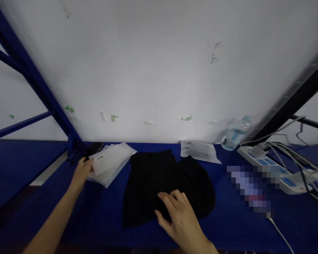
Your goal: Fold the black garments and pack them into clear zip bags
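At the left, my left hand (82,171) pinches the near left edge of a frosted white plastic bag (112,155), the top one of a small stack lying on the blue table. A dark piece of black fabric (148,187), perhaps a garment, lies in front of me; its right part is rounded and its exact kind is hard to make out. Over the lower middle of this fabric is my right hand (181,218), fingers apart and slightly bent, holding nothing. Whether its fingertips touch the cloth I cannot tell.
Another translucent bag (198,151) lies against the white wall. To its right stand a water bottle (235,134) and a white power strip (270,165) with tangled cables. A dark object (95,148) sits behind my left hand. Blue frame bars (39,88) rise at left.
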